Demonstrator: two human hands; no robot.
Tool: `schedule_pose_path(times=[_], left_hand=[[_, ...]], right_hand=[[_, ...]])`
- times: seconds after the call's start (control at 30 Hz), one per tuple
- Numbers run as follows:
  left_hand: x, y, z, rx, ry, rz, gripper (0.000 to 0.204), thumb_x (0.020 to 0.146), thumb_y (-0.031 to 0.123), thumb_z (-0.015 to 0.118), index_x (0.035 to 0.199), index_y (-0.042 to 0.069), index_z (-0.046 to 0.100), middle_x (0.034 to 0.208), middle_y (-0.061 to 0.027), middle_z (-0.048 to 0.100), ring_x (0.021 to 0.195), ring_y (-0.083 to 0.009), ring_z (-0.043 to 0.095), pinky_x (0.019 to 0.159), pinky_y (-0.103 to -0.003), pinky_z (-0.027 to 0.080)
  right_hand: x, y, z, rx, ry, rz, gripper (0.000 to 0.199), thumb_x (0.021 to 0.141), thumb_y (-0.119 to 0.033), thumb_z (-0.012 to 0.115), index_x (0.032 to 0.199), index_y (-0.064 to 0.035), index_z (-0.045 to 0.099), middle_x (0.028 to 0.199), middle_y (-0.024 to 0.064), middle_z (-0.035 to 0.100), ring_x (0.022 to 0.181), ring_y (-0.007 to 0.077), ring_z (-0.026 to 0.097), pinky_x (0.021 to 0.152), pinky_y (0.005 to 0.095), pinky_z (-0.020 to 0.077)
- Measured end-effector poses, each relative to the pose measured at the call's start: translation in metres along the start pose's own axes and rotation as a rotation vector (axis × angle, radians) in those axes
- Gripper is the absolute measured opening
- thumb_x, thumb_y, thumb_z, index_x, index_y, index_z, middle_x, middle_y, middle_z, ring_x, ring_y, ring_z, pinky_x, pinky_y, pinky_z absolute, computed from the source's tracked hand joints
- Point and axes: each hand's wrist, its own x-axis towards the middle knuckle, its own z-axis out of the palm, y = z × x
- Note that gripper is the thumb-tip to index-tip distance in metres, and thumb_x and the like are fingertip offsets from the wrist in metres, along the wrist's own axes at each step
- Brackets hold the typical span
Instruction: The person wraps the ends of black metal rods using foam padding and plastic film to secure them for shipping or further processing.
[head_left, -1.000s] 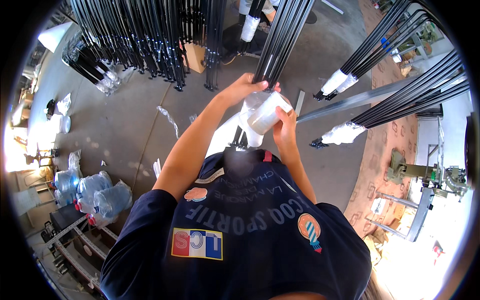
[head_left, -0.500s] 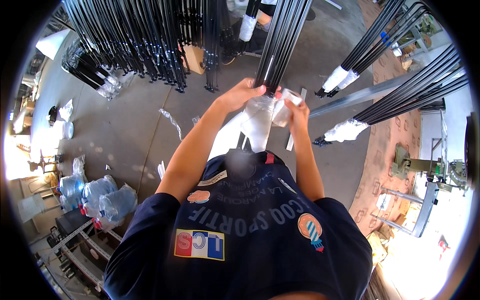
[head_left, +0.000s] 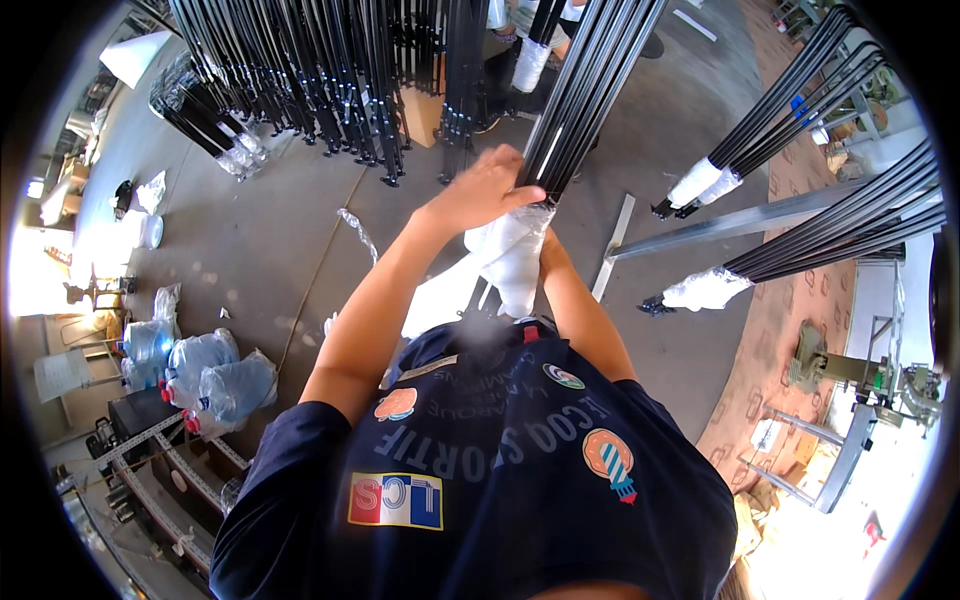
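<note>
Bundle of black rods (head_left: 580,95), at chest height, centre of view, lower end sheathed in a white plastic wrap (head_left: 515,255). Left hand (head_left: 485,190) closed over the wrap's top where the rods enter. Right hand (head_left: 545,250) mostly hidden behind the wrap; grip not discernible. Best kept snug and even round the rods, probably, no slack at the mouth. Other rod bundles with white-wrapped ends (head_left: 700,182) off to the right. Blue water jugs (head_left: 205,365) on the floor, left. Cardboard box (head_left: 420,112) among standing rods beyond.
</note>
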Motion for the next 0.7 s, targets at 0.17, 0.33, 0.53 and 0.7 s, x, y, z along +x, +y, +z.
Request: schedule_pose_path(times=[0.17,0.33,0.53,0.7], left_hand=[[-0.051,-0.026,0.0,0.104,0.354,-0.258,0.05,0.08,0.025,0.06,0.122,0.005,0.042,0.106,-0.0172,0.049,0.102,-0.0292,0.049,0.086,-0.036,0.04],[-0.065,-0.05,0.04,-0.901,0.198,-0.27,0.075,0.065,0.036,0.075,0.122,0.002,0.037,0.113,-0.0095,0.047,0.11,-0.0189,0.042,0.093,-0.033,0.033],[-0.07,-0.066,0.048,-0.972,0.27,-0.312,0.072,0.065,0.032,0.075,0.119,0.001,0.038,0.108,-0.0085,0.05,0.1,-0.0157,0.049,0.087,-0.03,0.039],[-0.069,-0.069,0.053,-1.007,0.256,-0.333,0.066,0.067,0.025,0.074,0.118,0.001,0.04,0.104,-0.0075,0.052,0.096,-0.0148,0.051,0.081,-0.028,0.043]], right_hand=[[0.012,0.001,0.01,0.07,-0.065,0.088,0.039,0.085,-0.01,0.05,0.123,-0.0036,0.044,0.109,0.0103,0.054,0.095,0.0172,0.055,0.083,0.029,0.0445],[0.017,0.0,0.015,-0.006,-0.028,0.092,0.039,0.086,-0.011,0.049,0.124,-0.0044,0.044,0.112,0.0105,0.053,0.097,0.0173,0.055,0.084,0.0295,0.044],[-0.011,-0.009,0.029,-0.041,0.038,-0.174,0.054,0.081,-0.03,0.059,0.123,0.0012,0.043,0.124,0.0136,0.047,0.106,0.0184,0.051,0.093,0.033,0.0377],[-0.018,-0.026,0.048,-0.505,0.308,-0.25,0.037,0.076,-0.02,0.068,0.1,0.0059,0.057,0.094,0.0141,0.063,0.086,0.0192,0.06,0.078,0.0308,0.0474]])
